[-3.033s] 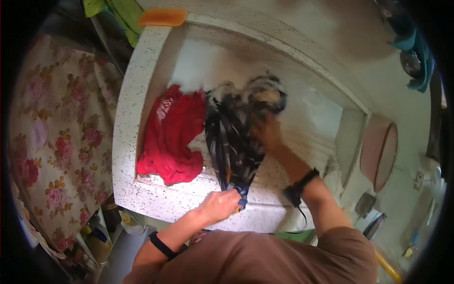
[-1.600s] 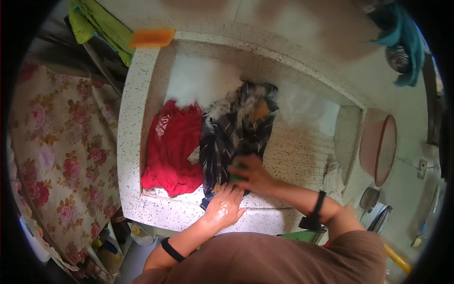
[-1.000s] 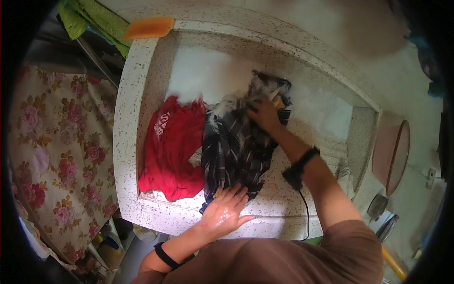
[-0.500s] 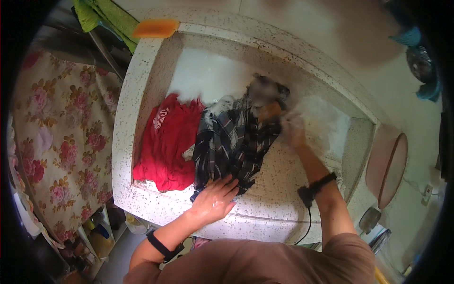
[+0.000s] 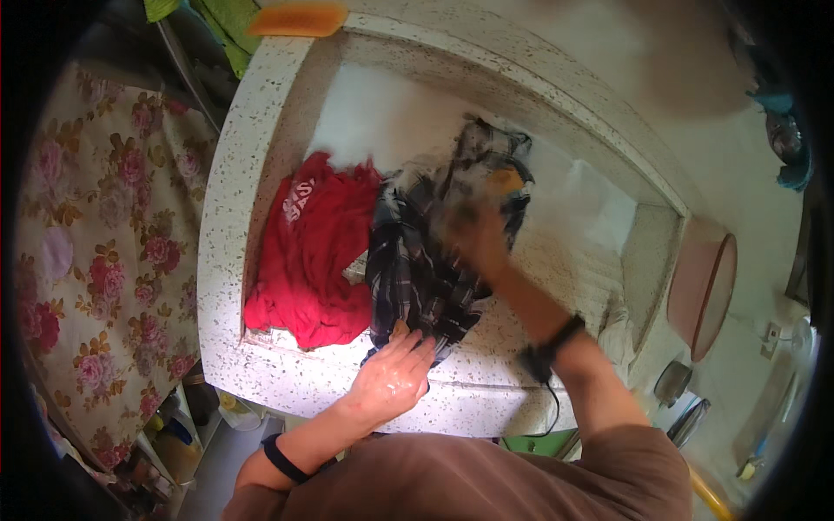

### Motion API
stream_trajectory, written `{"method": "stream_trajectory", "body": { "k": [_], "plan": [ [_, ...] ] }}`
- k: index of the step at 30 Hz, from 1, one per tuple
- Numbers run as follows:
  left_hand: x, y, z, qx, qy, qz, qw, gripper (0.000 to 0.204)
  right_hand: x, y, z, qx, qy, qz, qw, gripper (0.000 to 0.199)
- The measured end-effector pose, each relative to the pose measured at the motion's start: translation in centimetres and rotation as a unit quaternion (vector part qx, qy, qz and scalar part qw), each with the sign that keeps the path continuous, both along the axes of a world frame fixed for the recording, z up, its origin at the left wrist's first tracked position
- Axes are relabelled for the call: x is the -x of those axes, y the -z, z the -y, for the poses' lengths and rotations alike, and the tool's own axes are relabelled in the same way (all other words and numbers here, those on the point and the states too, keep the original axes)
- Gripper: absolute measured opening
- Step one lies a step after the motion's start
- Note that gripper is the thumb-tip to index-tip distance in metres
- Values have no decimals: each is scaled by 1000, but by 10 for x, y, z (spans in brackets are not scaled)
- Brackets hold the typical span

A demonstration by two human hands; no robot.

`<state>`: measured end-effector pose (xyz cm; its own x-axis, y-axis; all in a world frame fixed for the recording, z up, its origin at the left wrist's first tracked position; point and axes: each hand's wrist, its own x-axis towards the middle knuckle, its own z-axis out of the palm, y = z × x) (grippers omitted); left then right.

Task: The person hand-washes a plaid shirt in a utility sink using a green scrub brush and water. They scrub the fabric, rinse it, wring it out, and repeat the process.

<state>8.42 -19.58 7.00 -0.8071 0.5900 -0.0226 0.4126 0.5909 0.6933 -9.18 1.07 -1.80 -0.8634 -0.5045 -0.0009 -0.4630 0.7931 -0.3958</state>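
A dark plaid shirt (image 5: 415,260) lies wet and rumpled along the middle of the speckled stone basin (image 5: 228,252). My left hand (image 5: 393,375) is closed on the shirt's near end at the front rim. Over the shirt's middle is my right hand (image 5: 473,236), smeared by motion; its fingers and anything in them cannot be made out. Just beyond it a yellow-orange piece (image 5: 504,181) shows on the shirt, its kind unclear. A red garment with white lettering (image 5: 314,260) is bunched against the basin's left side, beside the shirt.
An orange slab (image 5: 297,19) rests on the far left rim. Shallow, cloudy water (image 5: 373,113) covers the far part of the basin. To the left hangs a flowered cloth (image 5: 113,260). A pink tub (image 5: 699,291) stands against the right side.
My right hand has swept left from the shirt's right edge onto its middle. My left hand's fingers, flat on the cloth before, are now curled on it. The view has shifted slightly.
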Motion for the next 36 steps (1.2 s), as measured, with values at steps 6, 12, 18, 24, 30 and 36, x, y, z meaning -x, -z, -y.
{"method": "stream_trajectory", "body": {
  "k": [6, 12, 18, 24, 30, 36],
  "plan": [
    [7, -11, -2, -23, -40, -15, 999, 30, 3, -27, -1, 51, -36, 68, 996, 38],
    [7, 1, 1, -12, -4, -31, 999, 29, -46, -14, -6, 31, 9, 43, 999, 44],
    [11, -1, 1, -28, -25, -18, 999, 29, 26, 26, -30, -17, 86, 118, 989, 44],
    [13, -2, 0, -13, -15, -28, 999, 25, -83, -22, -2, 144, -106, 27, 983, 50],
    [12, -10, -5, 17, -57, -17, 998, 24, 49, 75, -50, 25, 131, 82, 988, 49],
    [11, -34, -3, 147, -267, 96, 948, 34, 34, 56, -80, -151, -86, 217, 961, 51]
  ]
}}
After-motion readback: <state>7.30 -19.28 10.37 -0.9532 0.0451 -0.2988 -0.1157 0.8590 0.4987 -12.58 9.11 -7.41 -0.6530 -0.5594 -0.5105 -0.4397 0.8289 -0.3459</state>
